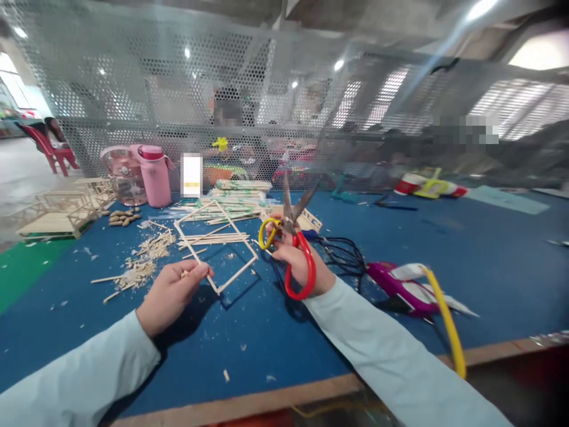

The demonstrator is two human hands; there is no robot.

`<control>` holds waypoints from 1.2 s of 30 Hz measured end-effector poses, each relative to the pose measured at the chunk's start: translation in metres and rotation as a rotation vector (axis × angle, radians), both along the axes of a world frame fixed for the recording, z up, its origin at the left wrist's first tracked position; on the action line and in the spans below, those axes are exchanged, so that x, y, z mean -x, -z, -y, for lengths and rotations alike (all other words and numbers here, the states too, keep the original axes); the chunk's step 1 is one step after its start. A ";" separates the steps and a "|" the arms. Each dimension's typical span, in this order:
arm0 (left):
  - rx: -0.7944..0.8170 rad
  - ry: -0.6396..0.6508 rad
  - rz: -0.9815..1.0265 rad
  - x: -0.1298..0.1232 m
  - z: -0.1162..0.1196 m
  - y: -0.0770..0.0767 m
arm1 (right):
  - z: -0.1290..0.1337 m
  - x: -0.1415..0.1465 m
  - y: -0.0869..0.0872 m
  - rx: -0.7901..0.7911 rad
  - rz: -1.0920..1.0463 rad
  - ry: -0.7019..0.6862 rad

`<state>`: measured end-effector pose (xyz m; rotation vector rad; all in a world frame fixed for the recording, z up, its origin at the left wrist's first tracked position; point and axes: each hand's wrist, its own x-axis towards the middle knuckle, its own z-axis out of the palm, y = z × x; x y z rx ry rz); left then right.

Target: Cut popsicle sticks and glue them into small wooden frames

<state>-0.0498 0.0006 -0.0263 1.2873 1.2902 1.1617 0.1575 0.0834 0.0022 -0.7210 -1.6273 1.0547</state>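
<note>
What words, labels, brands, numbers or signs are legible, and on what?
None legible.
Stick packs: green marks, too blurred to read.
White rectangle: yellowish band, no readable lettering.
Pink bottle: no readable label.
Scissors: no readable brand.
Purple glue gun: no readable text.

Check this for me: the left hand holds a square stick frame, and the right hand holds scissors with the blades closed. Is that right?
Not quite: the scissors are open, their blades spread apart, as the head view shows. The left hand does hold the frame, and the right hand the scissors.
</note>
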 end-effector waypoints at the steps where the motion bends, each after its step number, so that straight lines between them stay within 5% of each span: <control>1: -0.010 0.006 -0.014 0.000 0.000 -0.001 | -0.001 -0.002 0.000 0.022 -0.035 -0.032; 8: -0.002 0.147 0.051 0.001 0.004 -0.001 | 0.013 0.004 0.001 0.254 0.004 -0.211; 18: 0.178 0.196 0.456 0.001 0.005 -0.005 | 0.011 0.010 0.013 0.327 -0.048 -0.134; 23: 0.181 0.152 0.453 -0.005 0.007 -0.005 | 0.011 0.014 0.016 0.406 -0.115 -0.117; 30: 0.188 0.261 0.364 -0.013 0.011 0.004 | 0.012 0.020 0.018 0.482 -0.178 -0.033; 36: 0.180 0.173 0.392 -0.015 0.013 0.001 | 0.014 0.019 0.015 0.455 -0.176 -0.019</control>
